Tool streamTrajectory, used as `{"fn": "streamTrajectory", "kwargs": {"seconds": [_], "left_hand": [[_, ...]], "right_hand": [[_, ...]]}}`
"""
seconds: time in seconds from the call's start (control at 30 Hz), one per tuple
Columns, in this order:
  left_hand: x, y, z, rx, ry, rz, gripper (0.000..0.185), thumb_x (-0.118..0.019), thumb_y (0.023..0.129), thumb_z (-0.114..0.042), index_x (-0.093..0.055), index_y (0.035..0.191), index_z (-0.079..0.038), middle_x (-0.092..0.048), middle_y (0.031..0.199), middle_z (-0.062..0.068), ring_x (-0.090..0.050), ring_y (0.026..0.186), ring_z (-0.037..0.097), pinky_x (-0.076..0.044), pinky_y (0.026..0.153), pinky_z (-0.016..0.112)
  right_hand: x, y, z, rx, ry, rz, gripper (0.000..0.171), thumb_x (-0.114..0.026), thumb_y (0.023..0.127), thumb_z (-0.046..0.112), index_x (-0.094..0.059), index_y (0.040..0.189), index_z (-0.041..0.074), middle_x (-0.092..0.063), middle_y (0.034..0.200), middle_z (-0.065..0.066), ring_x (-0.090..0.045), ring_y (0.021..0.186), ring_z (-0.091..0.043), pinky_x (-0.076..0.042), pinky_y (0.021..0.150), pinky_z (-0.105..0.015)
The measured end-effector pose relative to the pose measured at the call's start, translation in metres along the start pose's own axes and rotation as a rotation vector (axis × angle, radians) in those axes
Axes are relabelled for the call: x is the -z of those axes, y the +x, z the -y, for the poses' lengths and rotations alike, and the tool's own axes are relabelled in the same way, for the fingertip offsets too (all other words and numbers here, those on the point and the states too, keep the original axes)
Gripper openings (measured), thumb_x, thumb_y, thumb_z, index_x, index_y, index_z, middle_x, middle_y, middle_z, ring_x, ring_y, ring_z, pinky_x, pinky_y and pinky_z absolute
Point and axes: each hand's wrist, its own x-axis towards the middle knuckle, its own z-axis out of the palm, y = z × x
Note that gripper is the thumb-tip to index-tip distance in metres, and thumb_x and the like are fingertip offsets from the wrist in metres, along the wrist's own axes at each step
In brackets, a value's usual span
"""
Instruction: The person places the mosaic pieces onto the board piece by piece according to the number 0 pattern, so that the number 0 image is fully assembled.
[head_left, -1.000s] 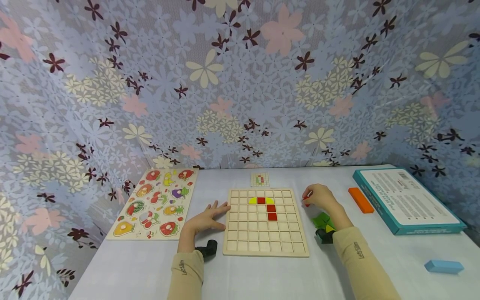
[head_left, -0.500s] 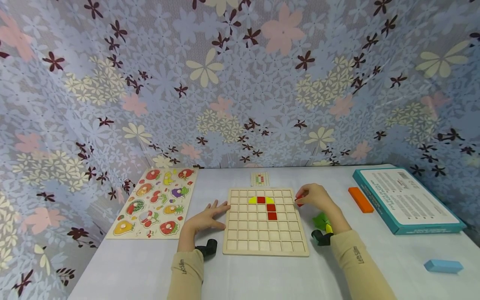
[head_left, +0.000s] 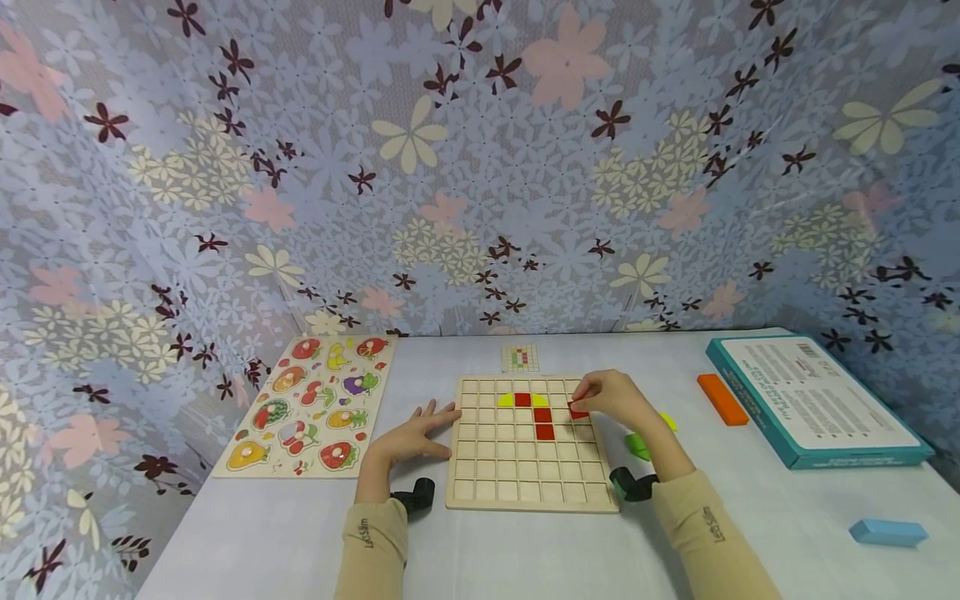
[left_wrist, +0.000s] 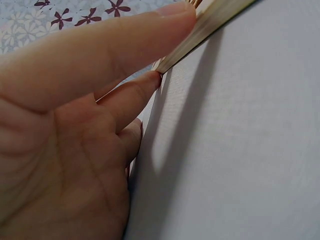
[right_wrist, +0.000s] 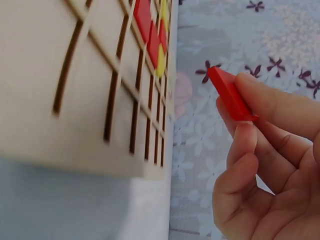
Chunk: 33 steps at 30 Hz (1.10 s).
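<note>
Right hand (head_left: 611,400) is over the square wooden grid board (head_left: 531,479), its grip pinched on a small flat red tile (right_wrist: 230,93), fingers curled round it in the right wrist view. The tile hangs above the board's upper right cells, just right of the red tiles (head_left: 542,416) and yellow pieces (head_left: 506,401) already seated in the grid. Left hand (head_left: 414,437) lies flat on the white bench (head_left: 262,533), fingers straight and spread, fingertips (left_wrist: 152,80) touching the board's left edge, holding nothing. Loose green pieces (head_left: 637,446) sit on the bench just right of the board. Off to the left lies a wooden fruit peg puzzle (head_left: 307,406); a small pattern card (head_left: 520,358) sits behind the board; to the right, an orange block (head_left: 722,399), a teal box (head_left: 813,402) and a light blue block (head_left: 888,532).
</note>
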Motion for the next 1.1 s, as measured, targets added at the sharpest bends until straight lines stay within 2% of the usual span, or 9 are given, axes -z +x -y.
{"fn": "streamTrajectory", "kwargs": {"seconds": [0.27,0.47,0.6,0.83,1.1], "left_hand": [[0.000,0.001,0.000,-0.011,0.012,0.008,0.073,-0.073,0.075,-0.014,-0.041,0.140,-0.014,-0.021,0.152,0.005,0.009,0.140,0.033,0.007,0.110,0.056],[0.000,0.001,0.004,-0.016,0.012,0.011,0.074,-0.073,0.075,-0.014,-0.040,0.141,-0.014,-0.020,0.152,0.006,0.009,0.140,0.035,0.007,0.110,0.057],[0.000,0.000,0.003,-0.007,0.006,0.006,0.073,-0.073,0.075,-0.014,-0.041,0.141,-0.015,-0.020,0.152,0.005,0.009,0.140,0.034,0.007,0.110,0.058],[0.000,-0.001,0.001,0.012,-0.003,0.006,0.073,-0.073,0.074,-0.014,-0.041,0.140,-0.015,-0.020,0.153,0.004,0.009,0.140,0.034,0.007,0.110,0.057],[-0.001,-0.001,-0.001,0.004,-0.016,-0.003,0.073,-0.074,0.074,-0.013,-0.042,0.140,-0.014,-0.021,0.152,0.005,0.009,0.140,0.034,0.007,0.110,0.058]], "right_hand": [[-0.012,-0.005,0.010,-0.002,0.093,0.030,0.010,-0.071,0.079,0.012,-0.066,0.084,0.004,-0.065,0.076,-0.003,-0.059,0.073,-0.019,-0.050,0.070,-0.035],[-0.018,-0.006,0.011,0.018,0.125,0.059,0.018,-0.069,0.080,0.010,-0.067,0.096,0.000,-0.064,0.078,-0.003,-0.059,0.072,-0.016,-0.052,0.068,-0.033],[-0.022,-0.007,0.012,0.040,0.129,0.075,0.016,-0.067,0.081,0.008,-0.069,0.094,-0.002,-0.066,0.080,-0.003,-0.061,0.072,-0.015,-0.053,0.068,-0.034],[-0.029,-0.007,0.012,0.005,0.106,0.087,0.012,-0.067,0.081,0.007,-0.071,0.092,0.001,-0.067,0.086,-0.004,-0.059,0.072,-0.017,-0.053,0.067,-0.037],[-0.035,-0.009,0.013,0.035,0.052,0.171,0.010,-0.062,0.080,-0.001,-0.069,0.087,0.002,-0.063,0.092,-0.007,-0.051,0.077,-0.017,-0.046,0.064,-0.028]]}}
